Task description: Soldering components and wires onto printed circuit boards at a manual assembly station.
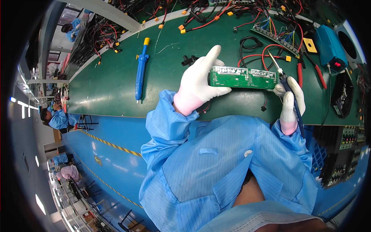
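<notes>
Watching through the head camera: green bench mat (104,89), smooth, lightly scratched; blue floor (116,131) beyond it, marked with yellow-black striped tape (110,144); long bright room to the left, ceiling lights, at least two co-workers in blue, one seated (60,118), one farther up (73,31)

Edges: bench's front edge (135,116) runs just ahead of the wearer's blue coat (201,170); tangled wires (104,34) line the far side. Widest room I see for moving is on the left, around the blue pump (141,71); the right is tighter, with red-handled pliers (320,75), a teal box (330,48) and a black tray (351,91) near one another

Grip: left hand (199,79), white glove, pinches the left end of the green circuit board (232,80), held over the mat close to the front edge; right hand (299,94) grips the soldering iron (285,81), tip up and apart from the board, fingertips at the board's right end

My count: one board in hand, one iron, one pump, one teal box, one tray, two gloves; wires too tangled to number
</notes>
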